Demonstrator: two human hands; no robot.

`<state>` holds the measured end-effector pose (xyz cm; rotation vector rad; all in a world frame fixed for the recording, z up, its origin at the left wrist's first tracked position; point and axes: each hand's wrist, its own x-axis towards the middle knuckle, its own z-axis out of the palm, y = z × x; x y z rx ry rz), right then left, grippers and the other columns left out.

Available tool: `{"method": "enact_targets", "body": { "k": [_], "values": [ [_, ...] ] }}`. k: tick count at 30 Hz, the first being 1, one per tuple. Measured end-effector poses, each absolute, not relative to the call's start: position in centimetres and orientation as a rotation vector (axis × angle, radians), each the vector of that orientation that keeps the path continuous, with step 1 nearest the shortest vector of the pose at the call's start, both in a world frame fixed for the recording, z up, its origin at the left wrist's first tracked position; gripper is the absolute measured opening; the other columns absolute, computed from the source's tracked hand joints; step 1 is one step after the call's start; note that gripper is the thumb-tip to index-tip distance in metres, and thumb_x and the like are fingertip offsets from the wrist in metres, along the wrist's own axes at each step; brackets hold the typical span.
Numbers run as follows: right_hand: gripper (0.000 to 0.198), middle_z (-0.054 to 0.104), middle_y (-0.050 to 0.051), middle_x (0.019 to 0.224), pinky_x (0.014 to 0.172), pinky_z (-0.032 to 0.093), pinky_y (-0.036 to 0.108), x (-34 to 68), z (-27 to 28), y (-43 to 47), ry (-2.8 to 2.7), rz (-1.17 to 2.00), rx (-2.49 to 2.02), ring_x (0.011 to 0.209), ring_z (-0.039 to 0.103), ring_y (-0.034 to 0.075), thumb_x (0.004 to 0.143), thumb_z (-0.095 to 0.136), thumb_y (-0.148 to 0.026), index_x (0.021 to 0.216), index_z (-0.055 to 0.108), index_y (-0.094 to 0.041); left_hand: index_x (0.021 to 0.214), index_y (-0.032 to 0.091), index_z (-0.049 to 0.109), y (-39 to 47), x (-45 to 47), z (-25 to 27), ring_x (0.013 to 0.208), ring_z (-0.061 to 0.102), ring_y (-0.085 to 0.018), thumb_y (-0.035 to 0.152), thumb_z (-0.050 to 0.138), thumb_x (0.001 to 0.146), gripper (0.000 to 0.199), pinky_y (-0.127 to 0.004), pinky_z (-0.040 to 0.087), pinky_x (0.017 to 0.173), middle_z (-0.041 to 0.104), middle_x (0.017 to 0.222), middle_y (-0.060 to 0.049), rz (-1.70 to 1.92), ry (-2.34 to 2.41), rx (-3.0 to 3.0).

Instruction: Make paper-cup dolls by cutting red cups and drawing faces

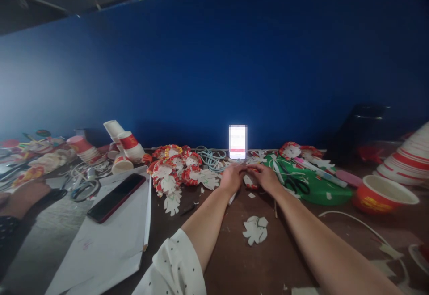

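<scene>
My left hand point(233, 176) and my right hand point(265, 177) meet near the back of the brown table, fingers bent inward and pinched together. Between them is a small red-and-white paper piece point(250, 182), and both hands seem closed on its upper edge; the fingertips are partly hidden. A lit phone point(237, 142) stands upright just behind my hands. White leaf-shaped paper cutouts point(255, 230) lie on the table between my forearms. Left of my left hand is a pile of red-and-white paper crafts point(174, 167) beside a pale blue coiled cord point(212, 157).
At right lie a green sheet point(325, 193) with black-handled scissors point(297, 186), a marker point(330, 176), a red paper bowl point(382, 195) and stacked bowls point(407, 158). Leftward are a dark phone point(116, 196) on a white board point(100, 241), paper cups point(129, 145) and another person's hand point(28, 195).
</scene>
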<state>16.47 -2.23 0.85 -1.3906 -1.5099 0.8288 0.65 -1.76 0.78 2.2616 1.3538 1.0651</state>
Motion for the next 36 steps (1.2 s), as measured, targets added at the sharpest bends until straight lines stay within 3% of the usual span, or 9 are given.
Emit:
{"method": "enact_targets", "body": {
  "k": [14,21,26,36],
  "values": [
    [0.033,0.074,0.004,0.083,0.066,0.048,0.031,16.7,-0.4,-1.5,-1.528,0.856,-1.351,0.075,0.066,0.021,0.069,0.064,-0.044,0.09,0.073,-0.02,0.093,0.016,0.071,-1.7,0.6,0.7,0.089,0.059,-0.017,0.014,0.061,0.078,0.019,-0.028,0.047,0.083,0.066,0.091,-0.006,1.125,1.29,2.249],
    [0.023,0.073,0.003,0.082,0.071,0.05,0.031,16.4,1.0,-2.4,-1.464,0.805,-1.412,0.078,0.066,0.02,0.068,0.068,-0.036,0.085,0.075,-0.022,0.104,0.014,0.067,-1.9,0.9,0.9,0.095,0.059,-0.019,0.011,0.057,0.078,0.028,-0.032,0.047,0.089,0.066,0.099,-0.009,1.125,1.262,2.269],
    [0.033,0.073,0.004,0.082,0.07,0.051,0.03,16.1,1.2,-2.6,-1.286,0.925,-1.372,0.075,0.066,0.019,0.066,0.072,-0.037,0.093,0.073,-0.018,0.109,0.015,0.064,-1.3,0.9,0.3,0.097,0.062,-0.017,0.014,0.054,0.082,0.029,-0.03,0.048,0.089,0.067,0.107,-0.009,1.264,1.223,2.053],
    [0.035,0.072,0.002,0.077,0.063,0.053,0.029,15.8,1.8,-3.2,-1.207,0.946,-1.382,0.066,0.065,0.016,0.068,0.07,-0.035,0.1,0.072,-0.02,0.099,0.017,0.07,-1.3,0.7,0.5,0.094,0.064,-0.018,0.019,0.057,0.081,0.022,-0.03,0.048,0.087,0.072,0.099,-0.006,1.177,1.272,1.867]
  ]
}}
